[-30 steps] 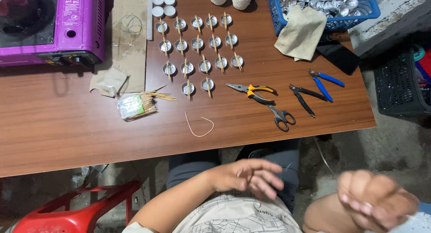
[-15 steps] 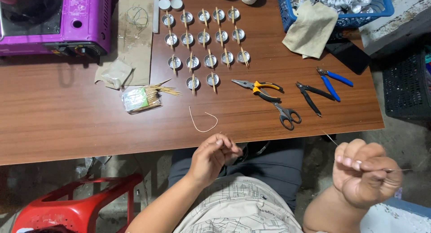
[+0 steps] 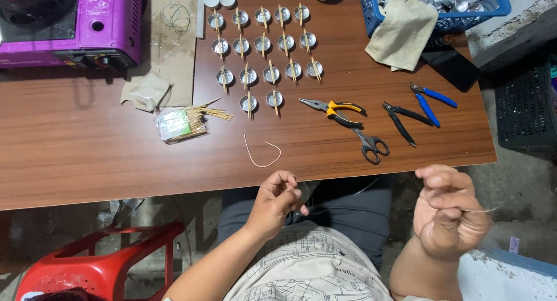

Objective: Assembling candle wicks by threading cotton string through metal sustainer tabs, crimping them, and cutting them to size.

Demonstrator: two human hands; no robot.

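My left hand (image 3: 275, 202) is over my lap just below the table edge, fingers pinched together on something thin that I cannot make out. My right hand (image 3: 449, 214) is raised to the right, fingers curled around a thin wire (image 3: 484, 209) that sticks out to the right. On the brown table (image 3: 87, 156) a short curved piece of string (image 3: 262, 153) lies near the front edge. Rows of small metal cups with toothpicks across them (image 3: 264, 57) stand further back.
A pack of toothpicks (image 3: 183, 124), yellow-handled pliers (image 3: 336, 111), scissors (image 3: 368, 143), black pliers (image 3: 400, 120) and blue cutters (image 3: 429, 99) lie on the table. A purple stove (image 3: 69, 25) is at back left, a blue basket (image 3: 441, 5) with a cloth (image 3: 403, 31) at back right. A red stool (image 3: 98, 266) stands at lower left.
Both hands rose from my lap and closed. The left hand went from spread to pinched near the table edge, and the right hand lifted up holding the wire.
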